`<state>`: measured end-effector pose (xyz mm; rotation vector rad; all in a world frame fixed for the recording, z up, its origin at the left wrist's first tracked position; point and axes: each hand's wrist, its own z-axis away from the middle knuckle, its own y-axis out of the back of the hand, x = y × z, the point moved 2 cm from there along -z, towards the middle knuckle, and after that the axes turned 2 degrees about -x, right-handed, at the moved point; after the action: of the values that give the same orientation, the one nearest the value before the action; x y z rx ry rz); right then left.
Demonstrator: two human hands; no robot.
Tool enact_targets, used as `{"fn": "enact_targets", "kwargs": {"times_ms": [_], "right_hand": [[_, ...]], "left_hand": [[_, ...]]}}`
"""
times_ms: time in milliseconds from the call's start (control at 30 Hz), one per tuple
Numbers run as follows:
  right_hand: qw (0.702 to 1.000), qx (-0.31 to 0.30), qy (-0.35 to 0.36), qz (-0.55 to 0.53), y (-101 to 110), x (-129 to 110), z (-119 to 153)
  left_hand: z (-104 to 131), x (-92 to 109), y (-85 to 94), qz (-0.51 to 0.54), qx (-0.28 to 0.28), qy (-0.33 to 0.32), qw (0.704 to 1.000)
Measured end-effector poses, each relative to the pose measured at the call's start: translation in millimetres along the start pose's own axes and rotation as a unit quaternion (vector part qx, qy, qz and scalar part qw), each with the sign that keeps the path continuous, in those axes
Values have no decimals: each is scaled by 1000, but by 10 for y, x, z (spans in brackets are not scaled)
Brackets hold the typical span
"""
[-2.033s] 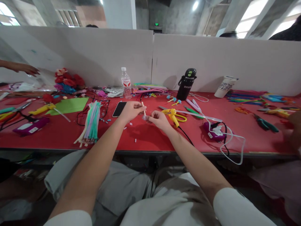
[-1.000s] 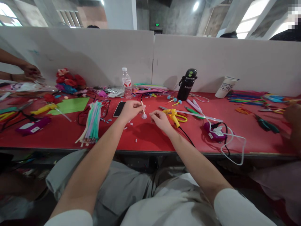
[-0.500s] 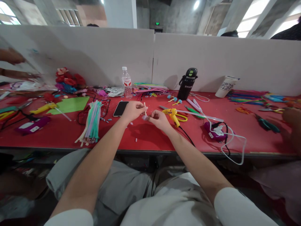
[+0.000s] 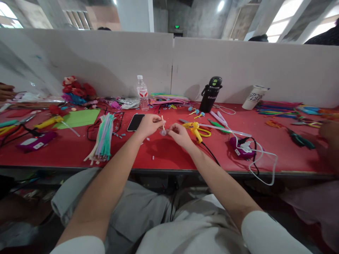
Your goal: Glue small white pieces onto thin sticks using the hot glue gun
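My left hand (image 4: 152, 125) pinches a short cream stem (image 4: 163, 121), which looks like a piece of pipe cleaner held upright. At its lower end is a small pale purple fuzzy tuft (image 4: 163, 132). My right hand (image 4: 180, 134) is closed in a pinch at the tuft's right edge; what lies between its fingertips is too small to make out. Beside my right hand lies a yellow glue gun (image 4: 195, 131), with yellow-handled scissors (image 4: 206, 132) partly behind it. A phone (image 4: 136, 122) lies behind my left wrist.
Left of my arm lies a bundle of pastel pipe cleaners (image 4: 102, 139). A water bottle (image 4: 143, 93) and black flask (image 4: 211, 95) stand near the white partition (image 4: 106, 63). A purple power strip (image 4: 242, 148) trails a white cable on the right. A co-worker's hand (image 4: 6, 92) shows far left.
My right fingertips have shifted slightly right, showing more of the purple tuft. My left hand stays nearly still. The co-worker's hands at far left have moved lower and mostly out of view.
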<state>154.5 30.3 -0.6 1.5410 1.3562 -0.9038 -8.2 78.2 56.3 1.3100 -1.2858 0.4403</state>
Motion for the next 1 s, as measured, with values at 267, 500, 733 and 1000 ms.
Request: {"fn": "enact_targets", "kwargs": {"times_ms": [267, 500, 733, 1000], "right_hand": [[995, -28, -24, 90, 431, -205, 485], [921, 75, -54, 378, 1282, -111, 609], [907, -5, -85, 412, 1111, 137, 108], [993, -91, -74, 28, 614, 117, 71]], "left_hand": [[12, -11, 76, 5, 10, 23, 1000], [-51, -117, 54, 34, -1, 33, 999], [-60, -125, 42, 6, -15, 13, 1000], [-91, -182, 110, -91, 22, 0, 996]]}}
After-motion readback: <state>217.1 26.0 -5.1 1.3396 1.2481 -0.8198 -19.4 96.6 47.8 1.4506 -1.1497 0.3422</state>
